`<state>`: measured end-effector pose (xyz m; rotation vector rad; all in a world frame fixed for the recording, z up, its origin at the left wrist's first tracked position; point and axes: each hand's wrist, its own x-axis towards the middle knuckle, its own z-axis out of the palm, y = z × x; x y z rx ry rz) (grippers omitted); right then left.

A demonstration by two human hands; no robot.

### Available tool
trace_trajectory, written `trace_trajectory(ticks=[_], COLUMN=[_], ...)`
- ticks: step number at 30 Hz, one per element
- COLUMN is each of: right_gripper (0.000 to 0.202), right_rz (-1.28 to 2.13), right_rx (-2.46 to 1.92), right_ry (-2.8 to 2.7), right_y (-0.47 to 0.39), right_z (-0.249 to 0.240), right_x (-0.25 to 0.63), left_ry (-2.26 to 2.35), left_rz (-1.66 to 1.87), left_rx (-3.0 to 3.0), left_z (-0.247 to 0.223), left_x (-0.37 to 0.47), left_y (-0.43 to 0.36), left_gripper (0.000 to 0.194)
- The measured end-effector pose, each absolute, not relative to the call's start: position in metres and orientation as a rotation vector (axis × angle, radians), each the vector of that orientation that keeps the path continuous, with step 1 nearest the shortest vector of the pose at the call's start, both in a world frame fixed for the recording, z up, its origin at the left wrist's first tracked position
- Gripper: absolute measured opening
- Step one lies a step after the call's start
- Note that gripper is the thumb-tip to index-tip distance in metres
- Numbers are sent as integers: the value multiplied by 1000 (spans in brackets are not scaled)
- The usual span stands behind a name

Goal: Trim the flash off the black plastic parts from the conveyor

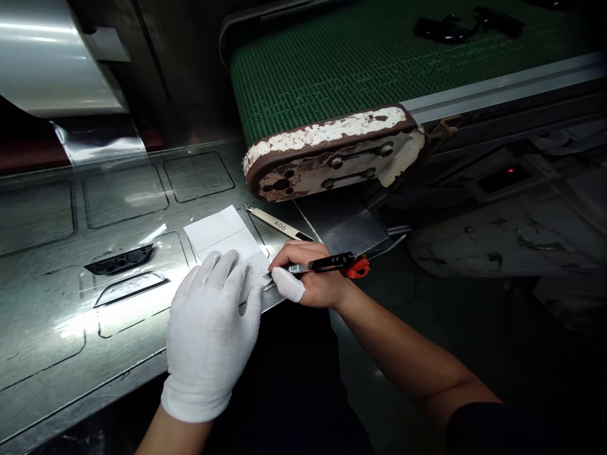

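My left hand, in a white glove, lies flat with its fingers stretched over a small white paper pad. Small dark marks show on the pad's lower right part. My right hand is closed around a black pen, its tip at the paper; only the thumb wears a white cover. Just beyond the pad lies a beige craft knife marked A06. Left of my gloved hand, a black plastic part and a similar framed piece with a shiny face rest on the metal table.
The metal table carries black outlined shapes. A green conveyor belt with a rusty white end plate stands beyond, black parts on it. Clear film roll hangs upper left. An orange object is beside my right wrist.
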<state>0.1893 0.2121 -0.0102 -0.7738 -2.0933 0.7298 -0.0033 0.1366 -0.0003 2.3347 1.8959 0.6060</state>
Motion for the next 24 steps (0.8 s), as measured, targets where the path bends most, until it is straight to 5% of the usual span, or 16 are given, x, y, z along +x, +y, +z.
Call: trace_trajectory(ticks=[24], right_gripper=[9], right_rz=[716], right_rx=[-804], right_ry=[-2119], right_y=[212], right_z=[-11], right_x=[189], left_ry=[1889], left_rz=[603], left_rx=[2325], left_z=[2], left_x=[-2], left_y=[138], left_gripper=[20])
